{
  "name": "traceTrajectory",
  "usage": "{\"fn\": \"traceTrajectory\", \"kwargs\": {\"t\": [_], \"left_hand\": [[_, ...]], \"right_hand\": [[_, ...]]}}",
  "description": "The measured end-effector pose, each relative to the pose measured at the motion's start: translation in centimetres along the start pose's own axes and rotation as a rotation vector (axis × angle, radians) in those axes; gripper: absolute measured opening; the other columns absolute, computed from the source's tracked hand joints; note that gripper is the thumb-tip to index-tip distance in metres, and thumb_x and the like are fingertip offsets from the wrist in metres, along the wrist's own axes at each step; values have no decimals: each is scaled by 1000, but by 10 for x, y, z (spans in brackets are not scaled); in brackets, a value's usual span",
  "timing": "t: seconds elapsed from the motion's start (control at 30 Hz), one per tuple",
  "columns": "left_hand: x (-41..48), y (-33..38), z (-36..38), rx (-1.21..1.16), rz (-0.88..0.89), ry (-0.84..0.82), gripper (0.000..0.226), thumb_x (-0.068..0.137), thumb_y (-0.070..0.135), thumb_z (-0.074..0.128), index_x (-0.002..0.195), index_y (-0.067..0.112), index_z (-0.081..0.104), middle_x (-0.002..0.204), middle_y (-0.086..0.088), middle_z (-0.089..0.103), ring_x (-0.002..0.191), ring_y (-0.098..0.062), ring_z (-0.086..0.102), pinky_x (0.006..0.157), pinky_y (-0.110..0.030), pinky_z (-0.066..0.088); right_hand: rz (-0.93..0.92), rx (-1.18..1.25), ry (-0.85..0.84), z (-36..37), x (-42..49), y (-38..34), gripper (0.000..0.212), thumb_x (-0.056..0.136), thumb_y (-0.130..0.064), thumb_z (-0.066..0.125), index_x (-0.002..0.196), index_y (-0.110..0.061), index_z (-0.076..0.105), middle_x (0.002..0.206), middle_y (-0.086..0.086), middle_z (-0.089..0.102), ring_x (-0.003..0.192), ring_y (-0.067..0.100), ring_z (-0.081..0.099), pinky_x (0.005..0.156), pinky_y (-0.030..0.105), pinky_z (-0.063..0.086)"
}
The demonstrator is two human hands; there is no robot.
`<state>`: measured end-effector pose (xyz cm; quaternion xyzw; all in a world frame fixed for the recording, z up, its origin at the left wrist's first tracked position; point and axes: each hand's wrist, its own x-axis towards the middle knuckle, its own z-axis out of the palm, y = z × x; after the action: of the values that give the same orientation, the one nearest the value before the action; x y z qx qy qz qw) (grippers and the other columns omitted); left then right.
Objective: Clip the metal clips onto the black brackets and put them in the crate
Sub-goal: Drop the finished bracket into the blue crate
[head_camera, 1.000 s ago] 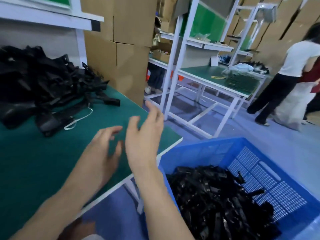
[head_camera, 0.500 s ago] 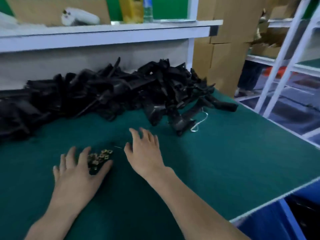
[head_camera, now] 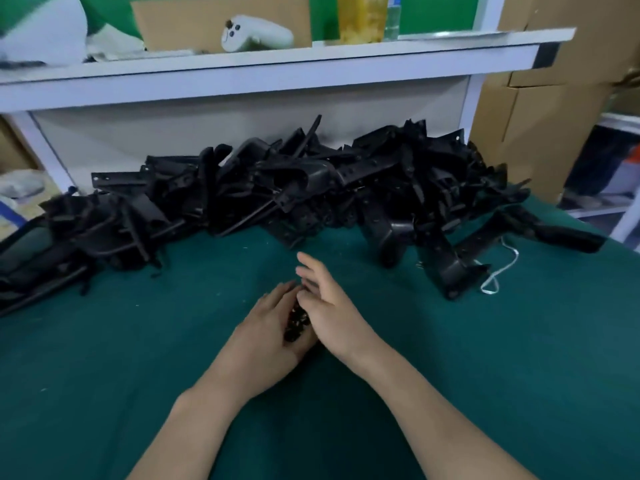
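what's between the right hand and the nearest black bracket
Nothing visible: only bare green mat lies between the right hand and the nearest black bracket at the pile's front. The white cord lies farther right, past the brackets. The metal clips sit on the hand's other side, against the left hand.

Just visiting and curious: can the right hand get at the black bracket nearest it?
Probably yes. The right hand looks open and empty, and only bare green mat lies between it and that black bracket at the pile's front.
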<state>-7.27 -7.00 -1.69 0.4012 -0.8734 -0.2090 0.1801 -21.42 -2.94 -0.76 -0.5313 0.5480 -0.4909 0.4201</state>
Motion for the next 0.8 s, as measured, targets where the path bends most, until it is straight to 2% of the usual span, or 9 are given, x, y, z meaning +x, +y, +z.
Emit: {"fn": "traceTrajectory", "kwargs": {"t": [0.13, 0.23, 0.3, 0.37, 0.43, 0.5, 0.57, 0.63, 0.8], "left_hand": [[-3, -8, -10, -179, 31, 121, 67, 88, 69, 47, 147, 41, 38, 151, 30, 32, 138, 14, 30, 114, -18, 27], [-7, -27, -33, -319, -144, 484, 58, 89, 67, 41, 138, 38, 48, 137, 21, 52, 127, 5, 47, 105, -21, 34], [-13, -39, -45, -320, -247, 580, 60, 88, 68, 38, 135, 34, 52, 128, 16, 59, 120, -6, 53, 99, -24, 38], [-19, -47, -48, -223, -243, 490, 63, 88, 72, 37, 137, 34, 50, 124, 17, 59, 121, -9, 53, 101, -30, 40], [-25, -45, -45, -118, -180, 310, 70, 87, 80, 34, 142, 39, 44, 129, 20, 52, 128, -7, 44, 107, -34, 38], [-27, -36, -39, -44, -125, 142, 80, 80, 89, 33, 147, 45, 34, 134, 26, 39, 131, -5, 33, 109, -36, 37], [-26, -24, -28, 43, -59, 61, 86, 76, 92, 32, 150, 48, 28, 137, 31, 31, 133, -2, 25, 112, -29, 29], [-25, -14, -17, 158, 14, 56, 79, 81, 86, 31, 149, 46, 34, 143, 30, 33, 134, 0, 26, 112, -24, 20], [-23, -3, -14, 185, 90, 116, 49, 93, 62, 42, 128, 35, 62, 126, 20, 54, 110, -4, 46, 101, -26, 36]], "right_hand": [[-78, 79, 223, -12, -3, -4, 46, 106, -18, 39, 136, -53, 44, 139, -27, 48, 127, -12, 43, 108, 22, 36], [-173, -443, 547, -39, -9, -4, 48, 103, -12, 43, 144, -36, 43, 144, -13, 50, 120, 5, 49, 111, 35, 41], [-106, -880, 714, -57, -9, 0, 50, 101, -13, 48, 149, -23, 41, 154, 5, 41, 143, 22, 30, 123, 49, 19], [104, -1026, 745, -71, -8, 3, 54, 101, -22, 49, 153, -19, 34, 162, 15, 23, 152, 33, 9, 123, 54, 2], [290, -1027, 684, -79, -10, 6, 58, 102, -29, 47, 155, -18, 28, 164, 19, 11, 153, 37, -1, 122, 57, 0], [330, -1024, 640, -82, -13, 8, 56, 103, -30, 47, 154, -18, 30, 164, 18, 12, 153, 36, -3, 122, 56, 5], [263, -1022, 667, -82, -15, 8, 50, 102, -25, 50, 150, -18, 38, 160, 15, 26, 152, 35, 5, 120, 53, 17], [186, -989, 708, -81, -17, 6, 46, 100, -18, 53, 145, -19, 45, 149, 11, 41, 146, 33, 19, 112, 50, 29], [138, -958, 724, -73, -17, 2, 44, 97, -26, 59, 141, -24, 51, 136, 7, 47, 122, 33, 36, 100, 43, 37]]}}
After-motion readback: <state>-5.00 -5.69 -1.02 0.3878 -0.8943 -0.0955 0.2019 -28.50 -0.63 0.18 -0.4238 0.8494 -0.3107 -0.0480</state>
